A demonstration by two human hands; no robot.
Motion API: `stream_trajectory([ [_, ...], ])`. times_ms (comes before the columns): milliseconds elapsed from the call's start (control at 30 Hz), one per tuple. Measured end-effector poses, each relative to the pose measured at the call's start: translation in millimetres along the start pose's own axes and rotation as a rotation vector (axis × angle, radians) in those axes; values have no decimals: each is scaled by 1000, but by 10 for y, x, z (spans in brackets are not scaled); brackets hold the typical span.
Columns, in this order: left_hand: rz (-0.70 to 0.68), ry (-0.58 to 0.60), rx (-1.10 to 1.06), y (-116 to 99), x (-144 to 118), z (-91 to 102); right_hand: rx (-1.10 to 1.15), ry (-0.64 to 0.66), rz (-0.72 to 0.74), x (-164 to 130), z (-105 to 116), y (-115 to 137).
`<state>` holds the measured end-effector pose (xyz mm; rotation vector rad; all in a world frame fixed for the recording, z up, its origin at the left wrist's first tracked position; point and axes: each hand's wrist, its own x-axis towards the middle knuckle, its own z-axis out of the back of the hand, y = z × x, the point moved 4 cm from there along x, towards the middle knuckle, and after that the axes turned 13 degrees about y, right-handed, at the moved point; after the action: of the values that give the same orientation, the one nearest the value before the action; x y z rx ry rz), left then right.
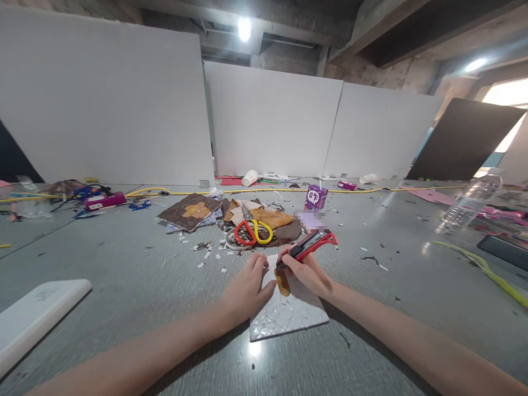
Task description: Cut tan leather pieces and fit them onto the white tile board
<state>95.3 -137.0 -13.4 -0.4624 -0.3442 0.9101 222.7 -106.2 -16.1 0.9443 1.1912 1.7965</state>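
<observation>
My right hand [305, 273] is closed around a red and black utility knife [314, 244], its tip pointing down and left. Under the tip lies a small brown-yellow piece [282, 283] on a pale tile-patterned board [286, 319]. My left hand [249, 286] rests at the board's left edge, thumb beside the brown piece and fingers stretched out; it grips nothing that I can see. Whether the blade touches the piece is hidden by my fingers. Beyond my hands, scissors [253, 232] with one red and one yellow handle lie on brown and tan scraps [276, 217].
A brown board with a yellow flower shape [190, 213] lies behind on the left. A white slab [37, 316] sits at near left. A purple drink box [315, 198], a clear bottle [470, 201], a black phone-like object [505, 252] and yellow cord [487, 269] stand or lie rightward.
</observation>
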Motion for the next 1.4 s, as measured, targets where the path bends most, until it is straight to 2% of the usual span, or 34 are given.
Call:
stream_trajectory([
  [367,12,9,50,3,8,-10,-261,39,25,-44,-17,165],
  [600,5,2,43,-6,11,5,-393,54,127,-27,-82,218],
  [767,19,12,40,-7,11,5,-369,25,129,-17,-70,165],
  [933,27,27,61,-18,5,7,-354,9,45,-50,-9,189],
  [1133,2,1,58,-15,10,9,-374,42,63,-42,-56,245],
  [1300,-10,-4,45,-40,10,20,-297,133,61,-73,-127,193],
  [1400,1,3,40,-31,3,17,-221,54,9,-62,-71,139],
])
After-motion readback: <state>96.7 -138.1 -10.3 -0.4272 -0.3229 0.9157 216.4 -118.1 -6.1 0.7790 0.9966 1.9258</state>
